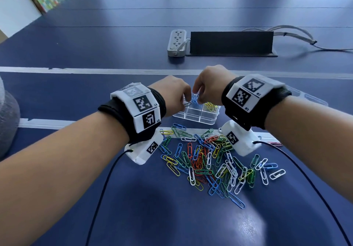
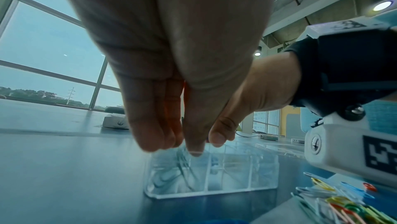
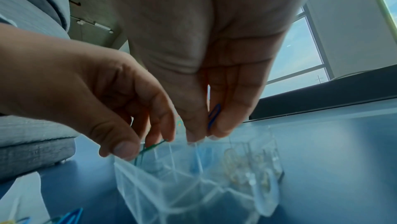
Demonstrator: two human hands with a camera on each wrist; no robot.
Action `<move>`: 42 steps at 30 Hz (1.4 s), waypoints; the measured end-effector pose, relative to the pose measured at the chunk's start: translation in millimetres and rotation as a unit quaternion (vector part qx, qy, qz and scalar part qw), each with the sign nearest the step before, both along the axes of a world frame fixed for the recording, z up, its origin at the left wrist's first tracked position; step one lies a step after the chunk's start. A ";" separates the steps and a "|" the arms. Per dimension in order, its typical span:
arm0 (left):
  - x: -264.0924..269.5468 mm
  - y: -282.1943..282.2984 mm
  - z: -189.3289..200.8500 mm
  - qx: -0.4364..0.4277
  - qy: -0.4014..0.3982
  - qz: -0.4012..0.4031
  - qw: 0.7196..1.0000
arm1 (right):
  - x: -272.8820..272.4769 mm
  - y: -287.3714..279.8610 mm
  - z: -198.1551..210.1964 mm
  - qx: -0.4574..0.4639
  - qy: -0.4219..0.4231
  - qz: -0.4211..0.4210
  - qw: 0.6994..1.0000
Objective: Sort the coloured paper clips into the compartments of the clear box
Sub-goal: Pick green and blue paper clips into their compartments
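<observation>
Our left hand (image 1: 174, 94) pinches a green clip (image 3: 150, 147) over the clear box's (image 1: 194, 118) left end; just right of it our right hand (image 1: 212, 85) pinches a blue clip (image 3: 213, 115) above the blue compartment; the loose clips (image 1: 210, 161) lie nearer us, below both wrists

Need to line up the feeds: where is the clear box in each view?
Head: clear box centre, beyond the clip pile, under both hands.
Left wrist: low centre, below the fingertips.
Right wrist: lower centre-right.
Shared landmark: its yellow clips, pale in right wrist.
</observation>
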State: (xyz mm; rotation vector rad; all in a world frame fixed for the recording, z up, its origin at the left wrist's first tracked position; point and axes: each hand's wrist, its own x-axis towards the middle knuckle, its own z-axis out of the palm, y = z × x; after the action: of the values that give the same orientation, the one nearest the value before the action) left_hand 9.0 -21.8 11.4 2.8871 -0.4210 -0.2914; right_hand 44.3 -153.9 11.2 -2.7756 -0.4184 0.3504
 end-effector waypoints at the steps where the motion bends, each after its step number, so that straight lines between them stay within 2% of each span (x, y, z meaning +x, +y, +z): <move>1: -0.4 0.4 0.0 0.001 0.001 0.000 1.000 | 0.0 -0.2 -0.5 -0.002 -0.002 0.002 1.000; 9: -4.6 4.5 -2.1 -0.015 -0.006 0.023 1.000 | -3.4 -0.9 0.1 0.014 -0.022 0.033 0.999; 18: -11.1 12.9 -3.3 -0.102 0.045 0.040 0.993 | -10.7 0.1 0.2 0.018 -0.059 0.064 0.996; 23: -20.5 22.7 -0.2 -0.139 -0.006 0.026 0.990 | -28.6 -8.9 6.3 0.001 -0.078 0.100 0.992; 26: -28.8 31.2 -0.5 -0.113 -0.022 0.003 0.993 | -50.0 -14.4 8.9 -0.019 -0.072 0.149 0.986; 32: -42.3 34.3 -9.8 -0.032 0.069 -0.028 0.997 | -72.6 -16.7 -2.4 -0.108 0.018 0.188 0.976; 42: -64.0 10.8 -17.5 0.037 0.076 -0.032 0.996 | -78.1 -20.7 -4.9 -0.110 0.007 0.183 0.977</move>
State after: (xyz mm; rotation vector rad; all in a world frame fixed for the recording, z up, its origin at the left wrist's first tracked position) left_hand -55.1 -11.0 -6.2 2.8996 -0.4850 -0.5440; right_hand -33.8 -174.6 6.3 -2.8972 -0.9440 0.5287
